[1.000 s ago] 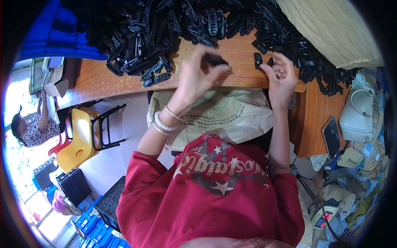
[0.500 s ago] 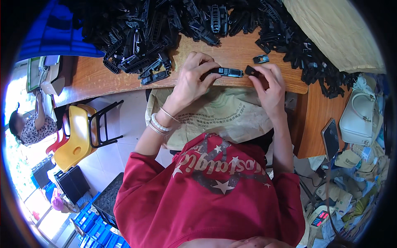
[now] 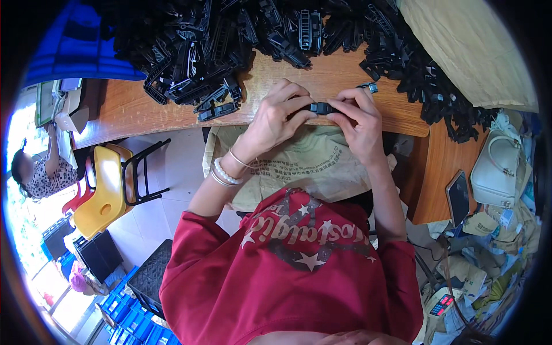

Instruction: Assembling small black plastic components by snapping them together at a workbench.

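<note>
The held part (image 3: 321, 108) was black, as were the heaped parts (image 3: 190, 57), some of which had grey glints. The tabletop (image 3: 126, 112) was orange-brown with streaky wood grain. A crimson shirt (image 3: 287, 299) bore pale lettering, a dark grey design and whitish stars; the beaded bracelet (image 3: 223, 172) was white. A chair (image 3: 98, 201) was yellow, a handbag (image 3: 493, 178) off-white, the stacked crates (image 3: 135, 316) bright blue, and a co-worker's top (image 3: 60, 177) pale with dark spots.
</note>
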The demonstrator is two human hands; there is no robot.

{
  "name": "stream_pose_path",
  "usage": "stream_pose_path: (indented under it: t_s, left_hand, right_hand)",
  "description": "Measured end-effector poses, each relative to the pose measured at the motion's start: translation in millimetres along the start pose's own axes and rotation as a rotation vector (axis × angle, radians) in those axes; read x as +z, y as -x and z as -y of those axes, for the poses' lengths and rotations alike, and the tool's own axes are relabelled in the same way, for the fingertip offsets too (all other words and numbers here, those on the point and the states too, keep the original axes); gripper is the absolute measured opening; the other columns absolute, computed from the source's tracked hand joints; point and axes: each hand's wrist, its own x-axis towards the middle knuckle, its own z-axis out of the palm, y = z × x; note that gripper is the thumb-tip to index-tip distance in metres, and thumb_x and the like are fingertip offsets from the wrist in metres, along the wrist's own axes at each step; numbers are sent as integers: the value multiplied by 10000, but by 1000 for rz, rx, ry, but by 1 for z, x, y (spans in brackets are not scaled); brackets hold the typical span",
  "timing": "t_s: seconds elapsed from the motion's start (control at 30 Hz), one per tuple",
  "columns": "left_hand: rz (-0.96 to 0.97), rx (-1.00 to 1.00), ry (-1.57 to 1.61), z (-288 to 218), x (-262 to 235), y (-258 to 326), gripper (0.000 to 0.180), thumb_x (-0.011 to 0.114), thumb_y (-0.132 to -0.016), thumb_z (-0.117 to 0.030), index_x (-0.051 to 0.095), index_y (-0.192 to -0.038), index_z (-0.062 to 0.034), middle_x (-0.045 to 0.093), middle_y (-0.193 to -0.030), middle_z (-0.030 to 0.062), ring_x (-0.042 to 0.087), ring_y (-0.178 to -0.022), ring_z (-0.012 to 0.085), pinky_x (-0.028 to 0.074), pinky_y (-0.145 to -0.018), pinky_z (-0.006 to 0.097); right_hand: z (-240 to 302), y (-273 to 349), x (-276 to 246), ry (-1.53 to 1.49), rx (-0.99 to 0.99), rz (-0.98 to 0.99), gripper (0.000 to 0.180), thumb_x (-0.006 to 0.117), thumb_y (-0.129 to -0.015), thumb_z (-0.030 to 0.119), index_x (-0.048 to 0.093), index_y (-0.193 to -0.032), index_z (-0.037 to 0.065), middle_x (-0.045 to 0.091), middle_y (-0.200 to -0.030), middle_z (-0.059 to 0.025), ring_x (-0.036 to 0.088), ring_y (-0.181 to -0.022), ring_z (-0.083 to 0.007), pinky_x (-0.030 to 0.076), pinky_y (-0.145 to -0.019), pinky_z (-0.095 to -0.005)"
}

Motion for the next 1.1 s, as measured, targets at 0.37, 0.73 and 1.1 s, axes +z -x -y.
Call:
stream_pose_path:
  t_s: [0.37,0.73,1.1]
  left_hand:
    - [14,-31,-599,9,-23,-47,310,610,-880,-74,596,-1189,-100,602,-912,121,618,-686,336,509,-579,389]
    - [17,125,-357,-20,4,-7,264,744,-777,-109,642,-1016,-65,568,-869,64,600,-720,248,490,-571,357]
    - [-30,-106,-118,0,-13,5,255,764,-744,-109,679,-953,10,598,-964,107,555,-901,297,483,-781,382]
  right_hand:
    - [-23,-3,-28,467,54,-111,308,639,-849,-41,618,-1151,16,582,-1081,-133,618,-896,-297,497,-788,-386]
    - [-8,3,0,-253,322,-241,303,690,-815,-27,621,-1108,5,652,-989,-109,669,-835,-166,526,-727,-261]
    - [5,3,-7,-81,228,-37,255,723,-785,-14,671,-1035,-3,629,-892,-88,612,-734,-186,489,-641,-294]
